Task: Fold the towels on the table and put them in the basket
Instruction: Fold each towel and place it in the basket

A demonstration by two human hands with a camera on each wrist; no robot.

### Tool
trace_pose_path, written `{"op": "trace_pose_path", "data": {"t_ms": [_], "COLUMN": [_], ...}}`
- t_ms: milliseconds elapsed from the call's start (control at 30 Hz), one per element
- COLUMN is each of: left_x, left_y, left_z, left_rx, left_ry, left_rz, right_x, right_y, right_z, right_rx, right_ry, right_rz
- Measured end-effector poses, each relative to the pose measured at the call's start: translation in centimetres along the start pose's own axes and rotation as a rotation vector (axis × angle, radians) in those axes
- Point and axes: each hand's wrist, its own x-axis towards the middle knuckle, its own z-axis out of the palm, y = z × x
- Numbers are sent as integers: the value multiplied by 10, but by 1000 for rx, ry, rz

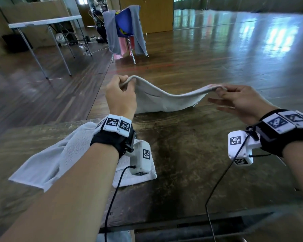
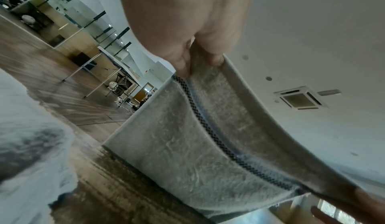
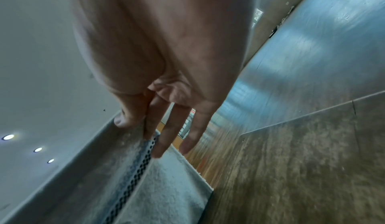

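A pale grey towel (image 1: pixel 164 100) hangs doubled between both hands above the far edge of the wooden table (image 1: pixel 191 154), sagging in the middle, its lower edge touching the tabletop. My left hand (image 1: pixel 125 84) grips its left top corner in curled fingers. My right hand (image 1: pixel 223 90) pinches the right top corner between thumb and forefinger, the other fingers straight. The left wrist view shows the towel (image 2: pixel 187 145) with a dark checked band, pinched by my left hand (image 2: pixel 200 63). In the right wrist view my right hand (image 3: pixel 139 125) pinches the towel (image 3: pixel 162 186). No basket is in view.
A second white towel (image 1: pixel 47 163) lies crumpled on the table's near left, under my left forearm. Beyond the table stand a chair (image 1: pixel 126 32) draped with grey and pink cloths, and a white folding table (image 1: pixel 45 23) at the far left. Wooden floor surrounds them.
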Motion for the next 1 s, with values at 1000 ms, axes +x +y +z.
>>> {"op": "trace_pose_path", "data": {"t_ms": [1000], "left_x": [-57], "left_y": [-11], "left_z": [-49], "left_rx": [196], "left_ry": [-561], "left_rz": [189], "right_x": [-100], "right_y": [-6], "right_z": [-55], "right_rx": [-507], "right_ry": [302], "right_rz": [-508]}}
